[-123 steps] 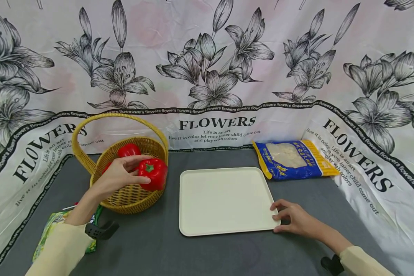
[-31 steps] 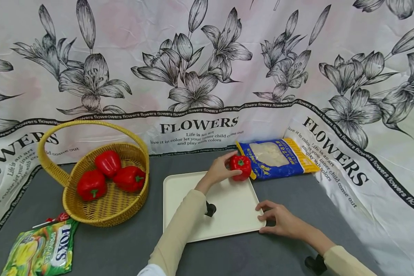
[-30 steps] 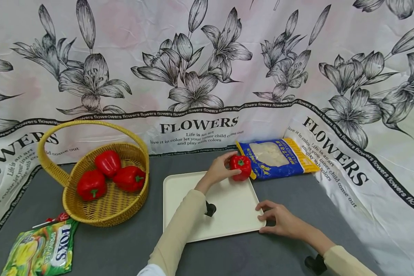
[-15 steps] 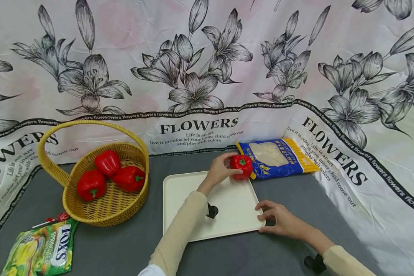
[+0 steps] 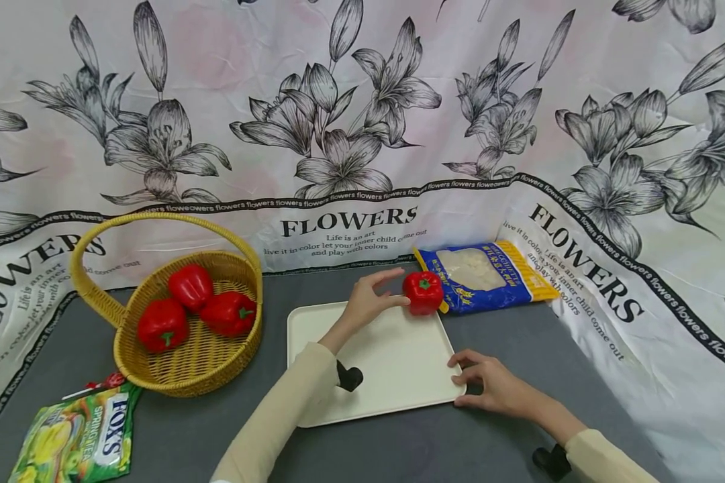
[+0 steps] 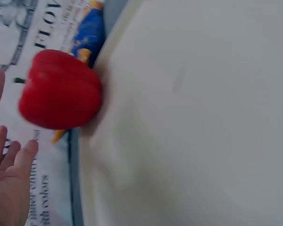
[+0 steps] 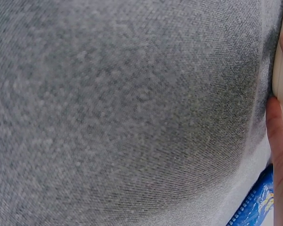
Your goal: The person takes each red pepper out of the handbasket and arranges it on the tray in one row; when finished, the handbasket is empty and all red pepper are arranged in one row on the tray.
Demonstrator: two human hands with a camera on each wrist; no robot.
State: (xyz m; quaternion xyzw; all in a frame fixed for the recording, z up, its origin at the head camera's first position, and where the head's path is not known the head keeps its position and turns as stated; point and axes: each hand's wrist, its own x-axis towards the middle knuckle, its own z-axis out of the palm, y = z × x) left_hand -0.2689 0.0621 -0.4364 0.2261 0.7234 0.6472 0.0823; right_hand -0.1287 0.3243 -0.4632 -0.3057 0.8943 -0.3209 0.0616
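In the head view a red bell pepper [image 5: 423, 293] sits at the far right corner of a cream rectangular tray [image 5: 393, 365]. My left hand [image 5: 365, 303] is just left of the pepper, thumb and fingers spread apart and holding nothing. The left wrist view shows a gap between those fingers [image 6: 9, 155] and the pepper [image 6: 61, 89]. With bent fingers, my right hand [image 5: 489, 382] grips the tray's right edge near its front corner. Its thumb and fingertips meet the rim [image 7: 279, 70] in the right wrist view.
A yellow wicker basket [image 5: 187, 386] with a tall handle holds three red bell peppers on the left. Nearer lie a green FOX'S candy bag [image 5: 78, 436] and a wrapped lollipop [image 5: 115, 380]. A blue and yellow food packet [image 5: 486, 276] borders the tray's far right corner.
My left hand carried the pepper from the basket to the tray's far corner, then let go and drew back left. The right hand stays at the tray edge.
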